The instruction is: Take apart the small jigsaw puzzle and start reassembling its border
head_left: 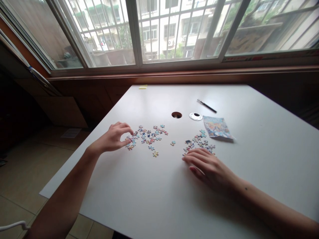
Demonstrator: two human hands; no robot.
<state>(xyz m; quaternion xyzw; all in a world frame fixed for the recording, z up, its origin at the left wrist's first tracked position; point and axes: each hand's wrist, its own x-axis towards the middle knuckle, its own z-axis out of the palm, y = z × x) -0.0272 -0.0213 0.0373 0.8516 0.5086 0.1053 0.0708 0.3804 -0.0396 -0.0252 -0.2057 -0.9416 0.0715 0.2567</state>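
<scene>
Small colourful jigsaw puzzle pieces (151,135) lie scattered on a white table (139,186). At the left edge of that spread, my left hand (116,136) has thumb and fingers curved apart, with the tips by the outermost pieces. My right hand (208,165) rests palm down at the near side of a second group of pieces (201,143), partly covering it, fingers stretched out. Between the two groups sit a couple of pieces (172,143). A yellowish piece (156,154) lies nearest me in the left group. Neither hand shows a piece in its grasp.
A printed picture packet (218,127) lies behind the right group. Farther back are a black pen (206,106), a round metal cover (195,116) and a cable hole (176,115). A yellow sticker (143,87) marks the far edge, below a barred window (179,33).
</scene>
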